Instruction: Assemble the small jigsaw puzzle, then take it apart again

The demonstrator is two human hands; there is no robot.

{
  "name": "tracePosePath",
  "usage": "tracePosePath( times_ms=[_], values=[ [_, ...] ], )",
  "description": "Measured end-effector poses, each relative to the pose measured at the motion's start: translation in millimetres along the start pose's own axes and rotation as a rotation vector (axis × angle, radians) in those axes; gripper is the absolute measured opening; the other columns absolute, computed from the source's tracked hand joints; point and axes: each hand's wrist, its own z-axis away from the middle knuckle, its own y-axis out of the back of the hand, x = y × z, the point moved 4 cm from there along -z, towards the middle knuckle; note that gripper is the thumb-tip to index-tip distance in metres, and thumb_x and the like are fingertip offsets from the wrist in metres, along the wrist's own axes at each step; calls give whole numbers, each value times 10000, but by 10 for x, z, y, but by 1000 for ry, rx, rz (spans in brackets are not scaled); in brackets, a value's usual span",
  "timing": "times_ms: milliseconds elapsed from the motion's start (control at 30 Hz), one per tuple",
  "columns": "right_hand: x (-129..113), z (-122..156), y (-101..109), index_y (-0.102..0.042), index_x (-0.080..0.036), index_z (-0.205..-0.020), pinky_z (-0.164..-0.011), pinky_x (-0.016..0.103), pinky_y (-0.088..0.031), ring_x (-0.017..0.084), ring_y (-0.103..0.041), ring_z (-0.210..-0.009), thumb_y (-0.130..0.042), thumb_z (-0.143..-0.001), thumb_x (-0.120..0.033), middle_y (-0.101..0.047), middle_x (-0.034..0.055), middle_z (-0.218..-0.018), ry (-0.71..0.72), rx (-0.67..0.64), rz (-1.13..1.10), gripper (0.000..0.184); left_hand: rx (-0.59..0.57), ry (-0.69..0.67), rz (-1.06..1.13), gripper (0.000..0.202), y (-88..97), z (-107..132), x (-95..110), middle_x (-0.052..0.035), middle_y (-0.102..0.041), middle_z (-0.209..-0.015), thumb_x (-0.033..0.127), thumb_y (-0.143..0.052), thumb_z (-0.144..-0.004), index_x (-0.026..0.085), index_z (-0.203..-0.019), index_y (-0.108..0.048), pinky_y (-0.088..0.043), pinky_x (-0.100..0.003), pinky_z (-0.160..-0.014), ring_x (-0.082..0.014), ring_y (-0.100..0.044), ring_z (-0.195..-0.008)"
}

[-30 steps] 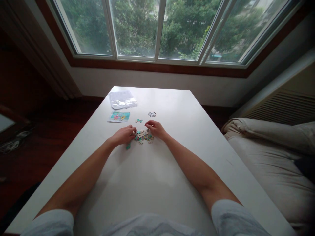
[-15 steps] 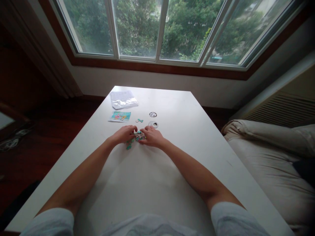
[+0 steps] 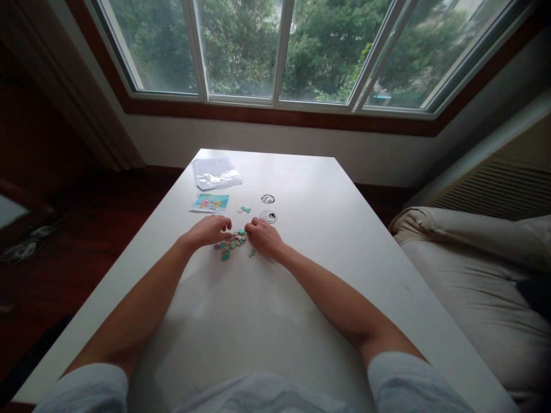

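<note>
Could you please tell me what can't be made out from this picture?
All in the head view:
- Whether the right hand holds a piece: its curled fingers hide their own grip.
- How many puzzle pieces there are: too small and overlapping.
- Details on the picture sheet: too small.
- What is inside the clear bag: glare obscures it.
- The whole beige couch: cut off by the right edge.

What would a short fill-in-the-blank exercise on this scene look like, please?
Of the left hand and right hand, the ____ is nearer the picture card.
The puzzle pieces rest on a tabletop coloured ____.
The round items on it number ____.

Missing words: left hand; white; two.
</note>
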Motion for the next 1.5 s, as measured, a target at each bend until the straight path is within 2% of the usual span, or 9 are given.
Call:
tracePosePath(
  times_ms=[167,333,467,600,900,1100,1233,1400,1500],
  values=[
    [153,-88,-69,-676,-220,-1170,-913,249,-457,153,-592,-1029,-515,-940,-148,-625,69,-1167,20,97,-231,289,-154,35,-55,522,-17,127,-44,-51,-690,-1012,497,-798,-661,268,-1121,-704,-468,-252,-711,-223,-661,-845],
    [266,-165,-94,-679,-179,-1141,-886,228,-474,117,-627,-916,-516,-926,-160,-689,50,-1095,60,227,-522,271,-241,50,-123,692,-94,159,86,-85,-641,-1130,428,-828,-641,270,-1281,-616,-476,-285,-718,-257,-667,-870],
    [308,-179,-120,-641,-210,-1198,-851,237,-494,115,-653,-864,-524,-897,-177,-719,13,-1018,-6,247,-655,325,-246,14,-116,666,-165,149,133,-88,-637,-1123,336,-799,-670,263,-1295,-578,-477,-281,-715,-255,-671,-880],
    [337,-179,-140,-630,-215,-1156,-783,228,-497,112,-671,-817,-516,-915,-264,-718,0,-957,-36,253,-760,271,-241,-20,-84,513,-212,137,102,-77,-652,-1087,282,-761,-691,253,-1183,-617,-467,-270,-701,-236,-668,-862],
    [428,-207,-156,-654,-183,-965,-637,198,-376,86,-533,-636,-574,-894,-410,-631,-23,-733,-76,226,-696,251,-245,-46,-63,294,-197,57,93,-46,-712,-979,279,-663,-742,241,-1034,-664,-463,-267,-702,-220,-654,-846],
    [402,-208,-112,-593,-167,-768,-588,215,-277,80,-406,-601,-603,-875,-480,-525,-32,-640,-64,220,-611,331,-245,-77,-70,275,-199,45,93,-36,-718,-968,265,-594,-752,243,-1017,-667,-447,-263,-682,-210,-651,-837],
    [381,-204,-98,-607,-166,-750,-593,220,-281,86,-425,-597,-553,-910,-487,-552,-21,-634,-51,172,-619,363,-223,-89,-76,264,-197,44,112,-38,-719,-960,276,-567,-759,244,-1001,-666,-440,-270,-676,-214,-646,-825],
    [366,-192,-88,-661,-166,-826,-626,211,-324,91,-494,-625,-445,-973,-444,-618,-7,-678,-29,131,-647,381,-195,-83,-85,252,-206,33,102,-43,-715,-928,263,-559,-747,236,-976,-661,-427,-281,-664,-221,-644,-812],
    [366,-188,-94,-649,-161,-799,-618,213,-309,86,-465,-610,-480,-957,-449,-582,-18,-641,-28,122,-613,369,-194,-72,-79,244,-202,36,84,-41,-712,-915,280,-568,-754,234,-980,-649,-412,-276,-629,-217,-643,-787]
  ],
)
